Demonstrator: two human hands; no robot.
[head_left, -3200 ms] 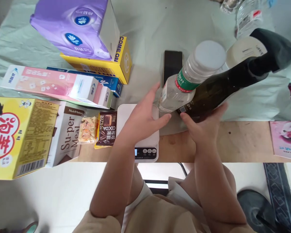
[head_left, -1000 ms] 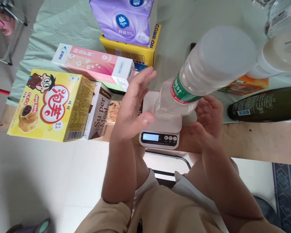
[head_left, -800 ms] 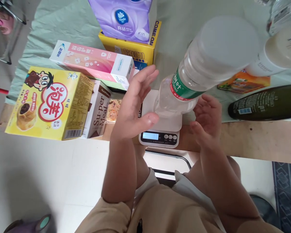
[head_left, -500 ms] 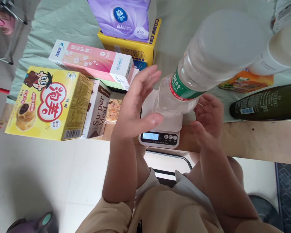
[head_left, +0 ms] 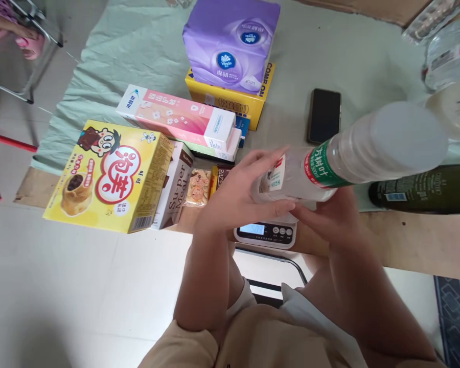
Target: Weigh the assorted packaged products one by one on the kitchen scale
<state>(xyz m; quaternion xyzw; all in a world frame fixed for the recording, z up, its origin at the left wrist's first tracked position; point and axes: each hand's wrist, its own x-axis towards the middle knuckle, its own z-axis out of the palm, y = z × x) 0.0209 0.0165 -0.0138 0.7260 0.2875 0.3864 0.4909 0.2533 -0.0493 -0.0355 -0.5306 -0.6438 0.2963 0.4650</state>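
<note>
A tall clear plastic bottle with a green-and-red label leans to the right above the white kitchen scale. My left hand is closed against its lower side, fingers along the far face and thumb at the near edge. My right hand is closed around it from the right and below; its fingers are partly hidden behind the bottle. The bottle and my hands cover most of the weighing plate, so contact between bottle and plate cannot be made out. The scale's small display is lit, its digits blurred.
Left of the scale are a yellow snack box, a Su-per Meal carton, a wrapped snack and a pink-and-white box. Purple tissues sit on a yellow box. A phone and green bottle lie right.
Both hands, apart around the bottle before, have closed on it. The bottle now tilts further right. The view has shifted, bringing the phone into sight.
</note>
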